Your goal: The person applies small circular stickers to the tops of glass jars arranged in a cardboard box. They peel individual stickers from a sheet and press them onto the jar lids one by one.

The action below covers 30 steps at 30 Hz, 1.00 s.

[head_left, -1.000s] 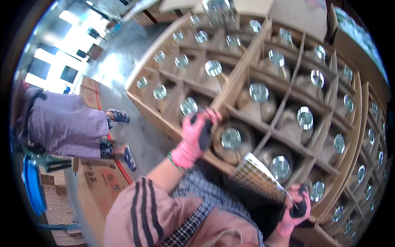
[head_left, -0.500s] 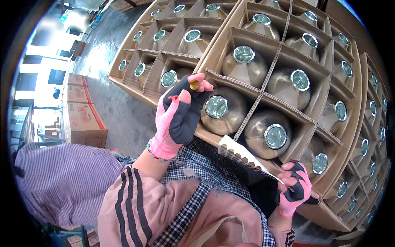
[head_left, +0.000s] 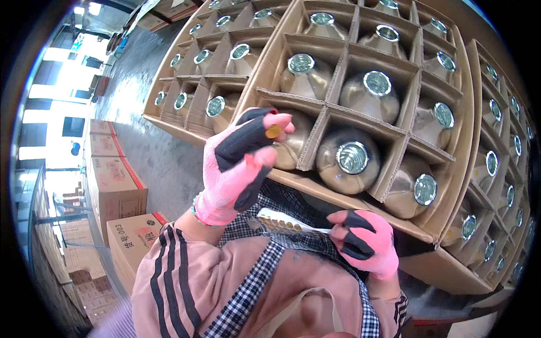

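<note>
My left hand (head_left: 234, 163), in a pink and black glove with bare fingertips, is raised by the near-left edge of a divided cardboard box (head_left: 327, 183). A small round gold sticker (head_left: 273, 132) clings to one fingertip, with the thumb curled below it. In front of my body, my right hand (head_left: 367, 242), gloved alike, grips one end of a white sheet of round gold stickers (head_left: 293, 223), seen nearly edge-on. Silvery glass flask liners (head_left: 345, 174) with open round mouths stand one per compartment. My left hand partly covers the nearest-left liner (head_left: 294, 146).
More divided boxes of liners stand at the left (head_left: 194, 84) and right (head_left: 479, 197). Closed cartons (head_left: 121, 177) are stacked on the grey floor (head_left: 169, 152) at left. A purple striped cloth (head_left: 115, 324) shows at the lower left.
The view has shifted. My right hand has moved left, bringing the sticker sheet closer to my body. The left thumb has curled toward the fingers. The purple striped cloth has mostly left view, uncovering cartons.
</note>
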Each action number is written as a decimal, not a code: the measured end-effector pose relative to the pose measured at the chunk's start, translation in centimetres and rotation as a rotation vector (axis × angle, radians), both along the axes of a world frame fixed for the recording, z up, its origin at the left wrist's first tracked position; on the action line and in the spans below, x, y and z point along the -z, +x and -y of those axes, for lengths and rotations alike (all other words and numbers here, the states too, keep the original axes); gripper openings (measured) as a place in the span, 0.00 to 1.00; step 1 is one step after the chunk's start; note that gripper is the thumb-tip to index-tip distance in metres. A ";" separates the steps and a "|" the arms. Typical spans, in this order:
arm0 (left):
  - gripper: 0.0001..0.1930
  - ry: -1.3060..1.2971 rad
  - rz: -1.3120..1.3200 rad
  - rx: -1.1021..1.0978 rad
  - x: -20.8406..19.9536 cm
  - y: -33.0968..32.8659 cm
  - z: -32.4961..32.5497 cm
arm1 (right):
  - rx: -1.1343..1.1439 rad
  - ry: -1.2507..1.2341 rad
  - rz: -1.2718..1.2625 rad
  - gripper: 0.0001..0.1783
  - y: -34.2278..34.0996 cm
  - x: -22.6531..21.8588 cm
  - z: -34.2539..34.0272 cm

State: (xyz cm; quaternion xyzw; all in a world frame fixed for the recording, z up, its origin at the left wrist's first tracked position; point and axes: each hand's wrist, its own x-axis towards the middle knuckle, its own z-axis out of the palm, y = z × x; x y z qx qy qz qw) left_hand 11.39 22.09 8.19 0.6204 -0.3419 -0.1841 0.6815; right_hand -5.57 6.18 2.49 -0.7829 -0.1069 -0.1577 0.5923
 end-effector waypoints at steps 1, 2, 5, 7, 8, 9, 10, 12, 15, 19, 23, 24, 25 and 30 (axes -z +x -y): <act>0.27 0.102 0.073 0.042 -0.3 -0.1 0.5 | 0.051 -0.100 0.082 0.19 0.3 0.0 -0.3; 0.27 0.135 0.066 0.093 -0.6 -0.4 0.9 | 0.050 -0.092 0.068 0.19 0.3 0.1 -0.2; 0.30 0.363 0.155 0.187 -1.0 -1.2 1.3 | 0.170 -0.157 0.097 0.18 0.0 0.4 -0.2; 0.26 0.401 0.182 0.414 -1.4 -0.9 1.3 | 0.275 -0.184 0.060 0.17 -0.3 -0.1 -0.3; 0.27 0.422 0.192 0.487 -1.3 -0.9 1.4 | 0.312 -0.185 0.079 0.16 -0.4 -0.2 -0.2; 0.25 0.456 0.196 0.482 -1.4 -1.2 1.7 | 0.347 -0.236 0.075 0.15 -0.6 -0.3 -0.1; 0.25 0.486 0.203 0.477 -1.3 -1.6 1.9 | 0.384 -0.257 0.071 0.15 -0.7 -0.4 0.0; 0.23 0.518 0.209 0.473 -1.1 -2.3 2.2 | 0.430 -0.276 0.096 0.18 -1.1 -0.3 -0.3; 0.23 0.586 0.316 0.629 -1.2 -2.3 2.6 | 0.269 -0.256 0.088 0.22 -1.2 0.0 0.1; 0.19 0.555 0.337 0.602 -0.6 -3.1 3.0 | 0.024 -0.209 -0.081 0.27 -1.2 0.0 0.8; 0.18 0.543 0.321 0.574 -0.4 -3.5 3.0 | 0.021 -0.200 -0.139 0.21 -1.7 1.2 0.3; 0.19 0.560 0.329 0.592 -0.5 -3.4 3.0 | 0.033 -0.205 -0.164 0.20 -1.8 1.4 0.1; 0.20 0.575 0.336 0.611 -0.4 -3.3 3.0 | 0.048 -0.178 -0.220 0.19 -1.9 1.5 -0.3; 0.24 0.591 0.347 0.646 -0.4 -3.0 3.1 | 0.108 -0.230 -0.133 0.19 -1.7 1.6 0.1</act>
